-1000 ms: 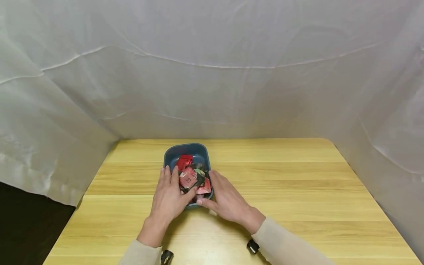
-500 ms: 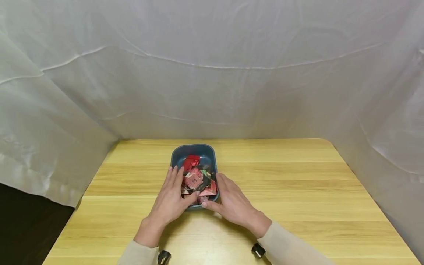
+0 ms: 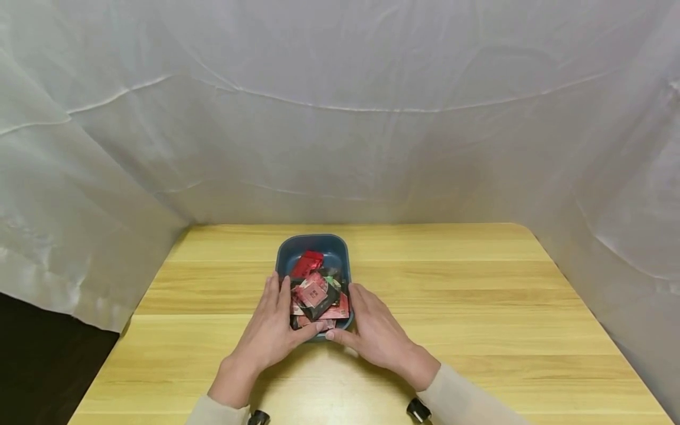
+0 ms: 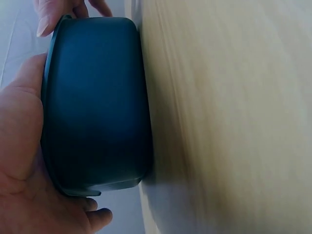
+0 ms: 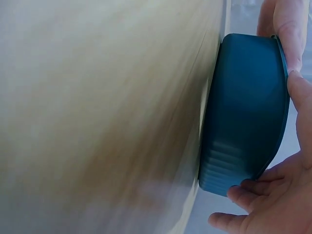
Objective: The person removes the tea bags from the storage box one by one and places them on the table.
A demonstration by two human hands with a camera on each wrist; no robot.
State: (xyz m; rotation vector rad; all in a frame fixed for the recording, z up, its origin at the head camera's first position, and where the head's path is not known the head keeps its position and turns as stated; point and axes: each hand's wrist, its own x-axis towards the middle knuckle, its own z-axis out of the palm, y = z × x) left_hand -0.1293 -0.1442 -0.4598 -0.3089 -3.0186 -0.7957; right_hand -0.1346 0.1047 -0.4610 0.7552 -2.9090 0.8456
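A dark blue plastic bin [image 3: 313,238] with rounded corners sits on the table, filled with several small packets. A shiny red packet [image 3: 308,263] lies toward its far end. Nearer, a black packet with a pink label [image 3: 313,293] rests over other red and dark packets. My left hand [image 3: 265,333] holds the near left corner, fingers along the left side and thumb at the near rim. My right hand [image 3: 378,330] holds the opposite near corner likewise. Both wrist views show the bin's smooth outer wall [image 4: 97,102], with fingers against its sides.
The light wooden table [image 3: 451,307] extends far to the right of the bin. Pale fabric [image 3: 340,147] hangs behind it and on both sides. A small black device [image 3: 418,409] is at the right wrist.
The bin has slid right, then slightly toward me, with both hands on it. The left fingers and thumb have drawn back a little from over the packets toward the rim.
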